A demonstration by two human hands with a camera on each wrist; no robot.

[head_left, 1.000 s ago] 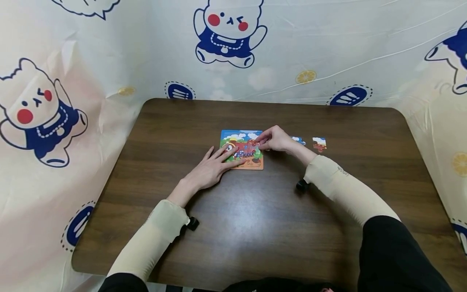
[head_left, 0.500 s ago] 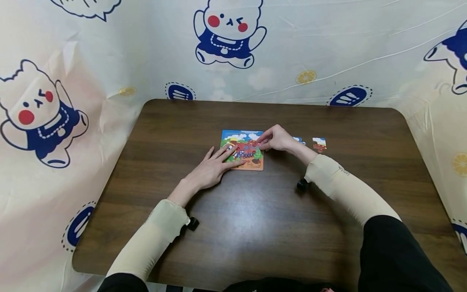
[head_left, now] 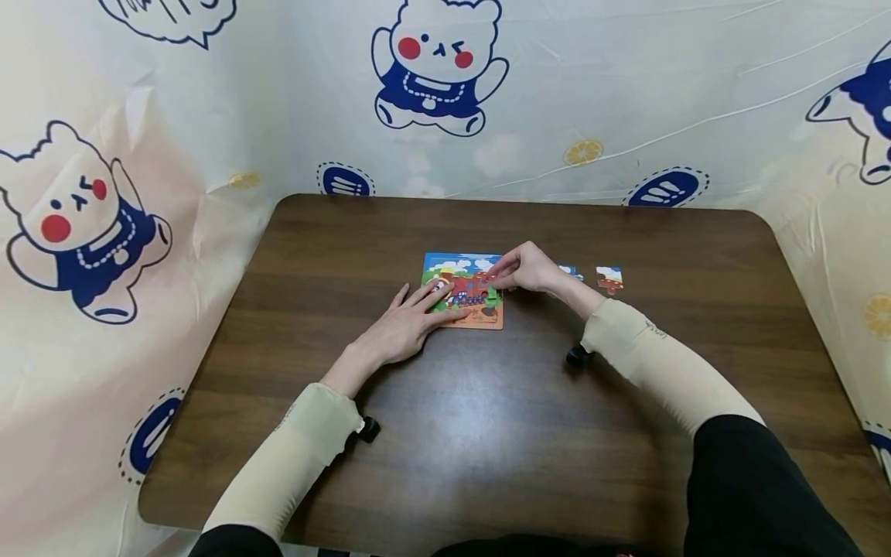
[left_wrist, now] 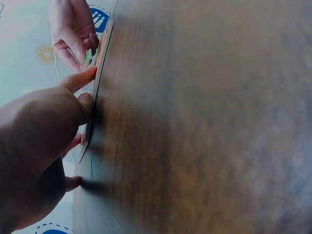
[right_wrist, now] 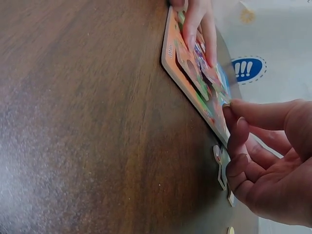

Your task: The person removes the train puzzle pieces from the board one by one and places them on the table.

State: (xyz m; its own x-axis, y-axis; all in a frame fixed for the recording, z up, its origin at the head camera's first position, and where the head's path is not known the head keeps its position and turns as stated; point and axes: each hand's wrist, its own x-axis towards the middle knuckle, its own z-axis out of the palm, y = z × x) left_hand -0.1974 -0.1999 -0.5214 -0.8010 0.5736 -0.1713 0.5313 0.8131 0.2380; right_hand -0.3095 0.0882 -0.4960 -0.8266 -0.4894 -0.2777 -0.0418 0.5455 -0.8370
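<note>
A flat jigsaw puzzle board (head_left: 480, 322) with a colourful picture lies on the table. My left hand (head_left: 400, 330) rests on its left part, fingers spread over the fitted pieces. At the board's right side my right hand (head_left: 525, 267) pinches a small puzzle piece between thumb and index finger; its green part (left_wrist: 88, 57) shows in the left wrist view. The right wrist view has the fingertips (right_wrist: 235, 103) over a gap in the picture. The rest of the held piece is hidden by the fingers.
One loose puzzle piece (head_left: 609, 279) lies to the right of the board on the brown table (head_left: 445, 433). Another loose piece (head_left: 571, 271) is partly hidden behind the right wrist. A printed curtain (head_left: 299, 100) hangs behind the table.
The head view has tilted, so everything sits slightly lower. Both hands stay at the board; the green bit beside the right fingertips shows a little more.
</note>
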